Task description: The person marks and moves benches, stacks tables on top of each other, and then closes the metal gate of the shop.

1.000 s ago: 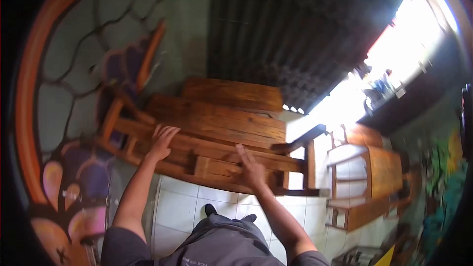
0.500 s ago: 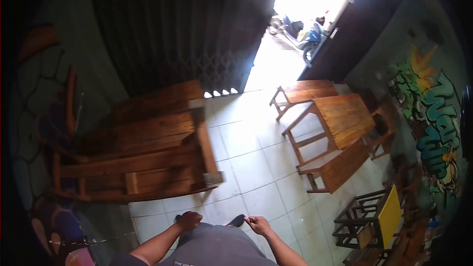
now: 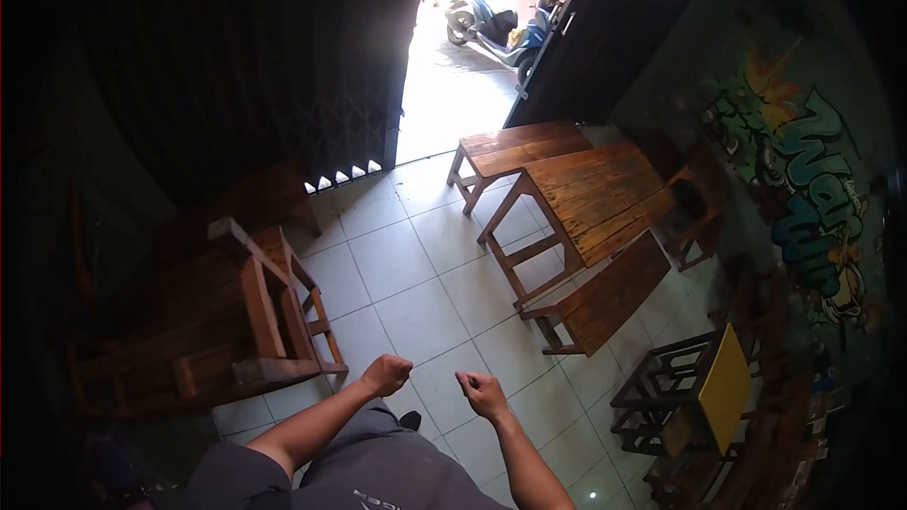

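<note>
My left hand (image 3: 387, 376) is closed in a fist in front of my body, and nothing shows sticking out of it. Across from it, my right hand (image 3: 485, 396) has its fingers curled in. A small dark spot shows at those fingers, too small to tell whether it is an object or shadow. The two hands are apart, held above the white tiled floor (image 3: 430, 321). Neither touches any furniture. Nearest to my left hand is the end of a wooden table or bench stack (image 3: 269, 316).
At the right stand a wooden table (image 3: 600, 198), one bench (image 3: 524, 146) behind it and another bench (image 3: 609, 293) in front. A yellow-topped small table (image 3: 726, 392) lies lower right. Beyond the folding gate (image 3: 312, 57) a motorbike (image 3: 505, 33) is parked outside the doorway.
Both hands have risen and stand farther from my body. The view has turned, so the doorway and right-hand furniture shift left, while the left-hand wooden furniture slides toward the left edge.
</note>
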`<state>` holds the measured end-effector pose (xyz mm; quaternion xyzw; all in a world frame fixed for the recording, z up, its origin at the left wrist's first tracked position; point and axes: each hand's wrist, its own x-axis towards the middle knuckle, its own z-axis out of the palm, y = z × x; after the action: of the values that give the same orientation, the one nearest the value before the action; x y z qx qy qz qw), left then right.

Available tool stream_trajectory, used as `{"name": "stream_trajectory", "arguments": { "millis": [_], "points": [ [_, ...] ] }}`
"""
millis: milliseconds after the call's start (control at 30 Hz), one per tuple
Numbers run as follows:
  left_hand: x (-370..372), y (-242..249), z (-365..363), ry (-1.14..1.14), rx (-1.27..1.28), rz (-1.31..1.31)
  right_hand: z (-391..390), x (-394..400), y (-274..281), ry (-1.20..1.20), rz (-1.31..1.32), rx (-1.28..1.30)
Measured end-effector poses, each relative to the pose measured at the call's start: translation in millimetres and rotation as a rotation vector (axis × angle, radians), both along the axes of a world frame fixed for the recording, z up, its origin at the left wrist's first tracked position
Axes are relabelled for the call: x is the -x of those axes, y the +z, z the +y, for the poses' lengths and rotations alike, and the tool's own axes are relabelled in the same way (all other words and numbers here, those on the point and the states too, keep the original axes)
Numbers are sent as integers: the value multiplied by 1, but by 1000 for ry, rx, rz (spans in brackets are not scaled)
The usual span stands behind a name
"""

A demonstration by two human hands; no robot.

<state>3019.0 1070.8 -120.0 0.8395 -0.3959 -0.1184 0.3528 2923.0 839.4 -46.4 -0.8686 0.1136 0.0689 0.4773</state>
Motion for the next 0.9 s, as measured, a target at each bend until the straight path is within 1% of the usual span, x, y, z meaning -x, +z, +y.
{"name": "stream_trajectory", "arguments": {
  "millis": [67, 133, 167, 200, 267, 300, 367, 433, 500, 533, 567, 633, 667, 733, 767, 800, 867, 900],
  "points": [
    [-19, 4, -28, 32, 60, 30, -3, -27, 11, 24, -64, -5],
    [-42, 17, -53, 148, 162, 186, -11, -52, 13, 21, -54, 5],
    [-55, 15, -64, 148, 168, 192, -16, -62, 13, 23, -41, 6],
    [-69, 8, -74, 210, 177, 210, -22, -71, 12, 19, -33, 8],
    [-99, -7, -83, 287, 150, 284, -37, -86, 7, -9, 121, -36],
    [-115, -16, -82, 322, 112, 300, -43, -93, 3, -17, 129, -39],
    [-148, -35, -73, 411, 115, 296, -60, -97, -10, -36, 227, -13],
    [-185, -36, -58, 487, 52, 354, -73, -106, -19, -33, 270, -17],
    [-216, -33, -42, 567, 19, 315, -82, -117, -22, -169, 294, -118],
    [-229, -26, -35, 603, 29, 362, -86, -124, -24, -199, 305, -170],
    [-241, -24, -26, 609, 19, 318, -88, -129, -26, -204, 304, -174],
    [-264, -32, -9, 625, -30, 299, -94, -147, -28, -288, 326, -261],
    [-272, -30, -3, 638, -35, 282, -97, -160, -18, -288, 367, -278],
    [-282, -26, 9, 682, -93, 289, -109, -184, -22, -285, 392, -305],
    [-286, -29, 13, 712, -145, 312, -117, -196, -26, -278, 424, -334],
    [-288, -34, 17, 717, -144, 315, -125, -211, -31, -237, 418, -320],
    [-289, -46, 23, 771, -269, 324, -144, -245, -35, -191, 438, -300],
    [-286, -55, 26, 788, -269, 328, -152, -267, -33, -150, 452, -283]
  ]
}}
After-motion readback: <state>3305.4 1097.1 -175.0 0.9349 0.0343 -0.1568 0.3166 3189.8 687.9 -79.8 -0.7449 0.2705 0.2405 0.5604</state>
